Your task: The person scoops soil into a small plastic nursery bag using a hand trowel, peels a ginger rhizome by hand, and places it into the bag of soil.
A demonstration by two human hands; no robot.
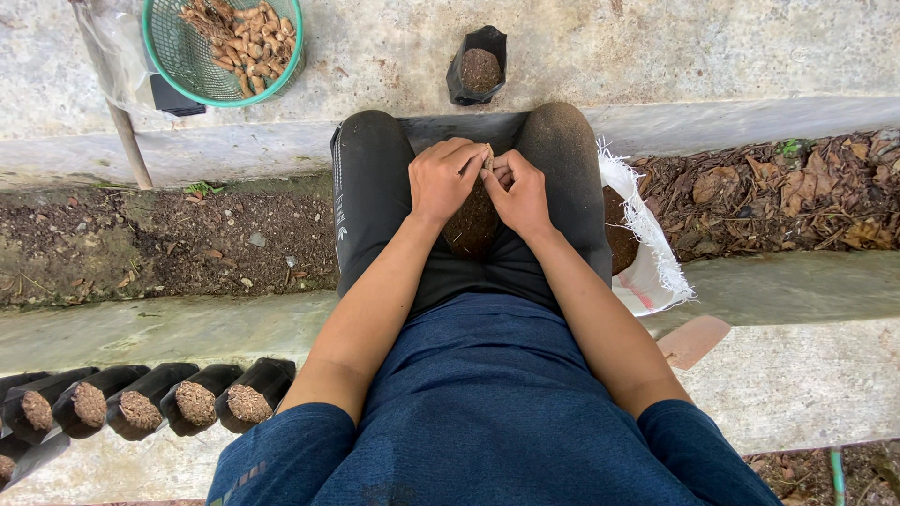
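The person is sitting with knees apart and is holding a soil-filled black bag (472, 225) in the lap, between the thighs. The left hand (443, 178) is closing around the bag's upper rim from the left side. The right hand (518, 192) is pinching a small pale-brown piece (488, 157) at the soil top, fingers narrow; what the piece is cannot be told.

To do this well, the left hand should be keeping the bag upright and the rim steady while the right fingertips press straight down at the soil's centre.

The surface is rough concrete crossed by soil-and-leaf channels. A green basket (223, 47) of brown pieces is standing at the far-left edge, one filled bag (478, 66) beyond the knees, a white sack (647, 253) at the right knee, and a row of filled bags (141, 405) lying at the near-left.
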